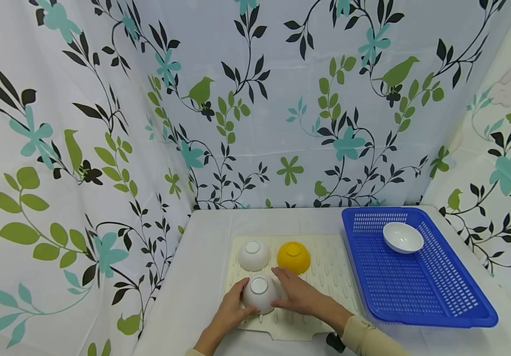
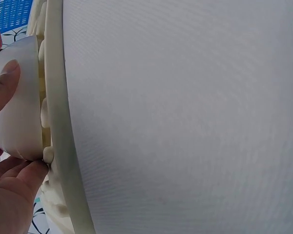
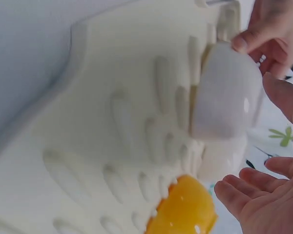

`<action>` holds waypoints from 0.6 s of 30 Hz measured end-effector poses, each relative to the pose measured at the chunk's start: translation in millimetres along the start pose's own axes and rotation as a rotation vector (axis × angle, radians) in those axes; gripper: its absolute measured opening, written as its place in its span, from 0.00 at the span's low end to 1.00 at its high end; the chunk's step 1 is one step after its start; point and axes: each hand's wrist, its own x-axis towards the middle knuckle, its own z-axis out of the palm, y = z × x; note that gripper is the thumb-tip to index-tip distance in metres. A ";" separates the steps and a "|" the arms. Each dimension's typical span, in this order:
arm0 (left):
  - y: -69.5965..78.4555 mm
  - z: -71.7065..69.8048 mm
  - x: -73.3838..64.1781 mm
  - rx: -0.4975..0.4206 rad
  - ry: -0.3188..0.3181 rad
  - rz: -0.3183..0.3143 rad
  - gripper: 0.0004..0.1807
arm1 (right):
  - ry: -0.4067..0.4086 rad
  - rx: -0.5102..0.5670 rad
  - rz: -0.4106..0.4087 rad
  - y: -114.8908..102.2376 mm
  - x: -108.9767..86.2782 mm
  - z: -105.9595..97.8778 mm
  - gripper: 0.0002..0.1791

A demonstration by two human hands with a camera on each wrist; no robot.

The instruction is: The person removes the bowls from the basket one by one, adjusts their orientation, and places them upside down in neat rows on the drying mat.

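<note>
A white bowl (image 1: 260, 298) stands upside down at the front left of a cream ribbed drainboard (image 1: 326, 284). My left hand (image 1: 233, 307) grips it from the left, the thumb on its near side and the fingers down at the rim. To its right is my right hand (image 1: 299, 292), fingers spread and thumb tip right at the bowl's wall, as the right wrist view also shows. Behind them, a second white bowl (image 1: 254, 254) and a yellow bowl (image 1: 294, 258) sit inverted side by side on the drainboard.
Right of the drainboard lies a blue plastic basket (image 1: 408, 291), a white bowl (image 1: 403, 238) upright near its back. A small black object (image 1: 335, 342) shows by the right sleeve at the front. Patterned curtains (image 1: 291, 123) enclose the white table (image 1: 184, 277) at the back and sides.
</note>
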 end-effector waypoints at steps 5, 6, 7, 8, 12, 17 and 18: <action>-1.4 0.1 0.1 -0.014 0.005 -0.018 0.49 | 0.025 0.011 0.033 3.1 -3.9 -15.3 0.47; -1.9 0.1 0.0 -0.016 0.006 -0.013 0.48 | 0.036 0.017 0.032 3.8 -4.9 -18.5 0.46; -2.4 0.3 -0.1 -0.022 0.007 -0.016 0.48 | 0.046 0.023 0.034 4.1 -6.1 -21.9 0.46; -2.8 0.3 -0.2 -0.026 0.007 -0.013 0.48 | 0.054 0.036 0.038 4.5 -7.2 -25.4 0.46; -4.2 0.9 -0.5 -0.040 0.003 -0.001 0.48 | 0.091 0.046 0.059 7.4 -13.4 -38.2 0.46; -5.2 1.4 0.8 -0.049 -0.003 0.003 0.48 | 0.145 0.038 0.096 12.4 -20.3 -53.1 0.46; -5.0 1.4 1.1 -0.049 -0.005 -0.002 0.48 | 0.158 0.029 0.101 13.2 -21.6 -56.6 0.46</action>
